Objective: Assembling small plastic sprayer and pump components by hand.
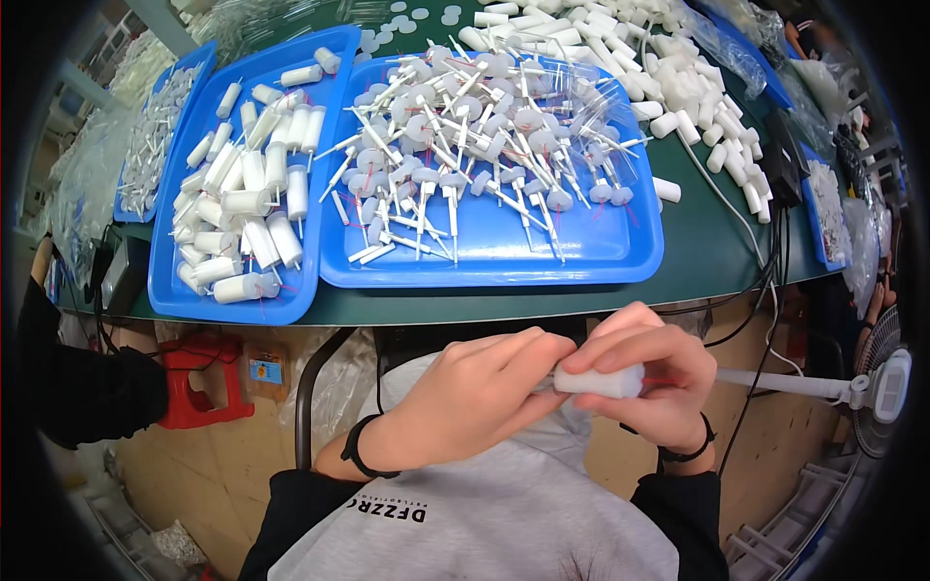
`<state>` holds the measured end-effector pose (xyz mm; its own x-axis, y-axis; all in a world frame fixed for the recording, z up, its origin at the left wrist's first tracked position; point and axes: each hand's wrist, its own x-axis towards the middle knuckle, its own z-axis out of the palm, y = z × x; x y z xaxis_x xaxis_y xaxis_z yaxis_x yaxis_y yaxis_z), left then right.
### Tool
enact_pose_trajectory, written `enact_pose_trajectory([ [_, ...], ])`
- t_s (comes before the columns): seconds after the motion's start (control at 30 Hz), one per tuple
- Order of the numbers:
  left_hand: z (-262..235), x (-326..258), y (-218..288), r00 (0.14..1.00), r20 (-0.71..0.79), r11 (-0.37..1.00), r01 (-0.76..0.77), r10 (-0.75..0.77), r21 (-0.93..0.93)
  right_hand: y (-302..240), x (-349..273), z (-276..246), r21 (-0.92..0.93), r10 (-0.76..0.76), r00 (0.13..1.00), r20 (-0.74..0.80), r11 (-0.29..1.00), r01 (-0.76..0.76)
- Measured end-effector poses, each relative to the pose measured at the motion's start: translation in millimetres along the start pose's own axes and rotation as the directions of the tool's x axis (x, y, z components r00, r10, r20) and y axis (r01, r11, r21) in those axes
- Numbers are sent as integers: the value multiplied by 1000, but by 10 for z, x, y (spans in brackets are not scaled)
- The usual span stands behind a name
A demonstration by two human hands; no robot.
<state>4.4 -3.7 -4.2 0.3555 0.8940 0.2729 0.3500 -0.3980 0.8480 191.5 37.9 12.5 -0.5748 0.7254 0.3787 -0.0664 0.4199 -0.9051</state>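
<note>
Above my lap, my right hand (668,373) is closed round a short white cylinder (605,382) lying nearly level, with a translucent cap at its right end. My left hand (475,395) meets the cylinder's left end, its fingers pressed together; what they pinch there is hidden. Beyond my hands, a wide blue tray (484,273) holds a heap of thin white stems with translucent round caps and red threads. To its left, a narrower blue tray (232,312) holds many white cylinders, several with caps and stems showing.
Loose white cylinders (693,92) are piled on the green table (717,237) at the far right, with a white cable (712,179) across it. Another blue tray (124,211) of stems stands far left. A red stool (199,382) and a fan (877,385) flank me.
</note>
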Motion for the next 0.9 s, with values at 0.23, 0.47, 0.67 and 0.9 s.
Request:
enact_pose_trajectory([
  [0.23,68,-41,27,999,-1,980,52,-53,193,0,-55,184,168,147,987,-59,976,-136],
  [0.47,6,-49,107,972,75,974,225,-222,-37,58,-7,150,73,112,994,-11,991,-111],
  [0.67,-85,1,81,959,275,985,110,-70,-134,65,-4,75,209,286,953,99,931,-300],
  [0.9,-56,42,111,969,218,913,192,-118,-359,7,-19,104,315,247,969,-32,922,-224],
])
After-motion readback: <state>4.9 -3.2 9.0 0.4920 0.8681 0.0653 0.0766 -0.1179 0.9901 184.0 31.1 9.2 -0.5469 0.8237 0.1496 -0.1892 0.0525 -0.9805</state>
